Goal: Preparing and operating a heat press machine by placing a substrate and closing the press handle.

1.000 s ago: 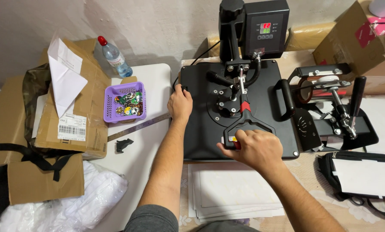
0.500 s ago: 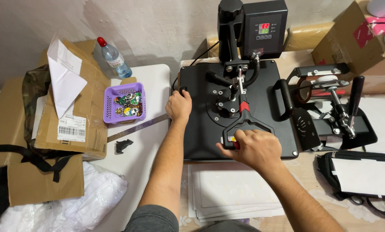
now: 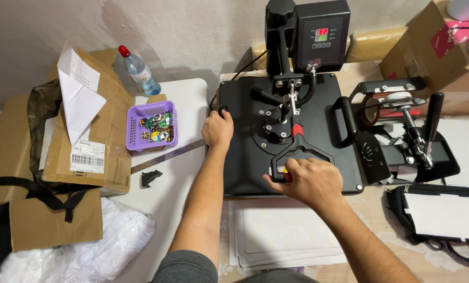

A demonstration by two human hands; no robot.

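Brown labelled carton [image 3: 90, 152] left of purple basket [image 3: 153, 126].

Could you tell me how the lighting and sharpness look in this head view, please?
Head view: even, soft light; both the left hand and right hand are sharp on the black press; faint shadows behind the bottle on the wall; edges bow slightly from the wide lens.

A black flat heat press [image 3: 255, 157] lies closed on the table — its looped handle [image 3: 301, 152] lowered forward.
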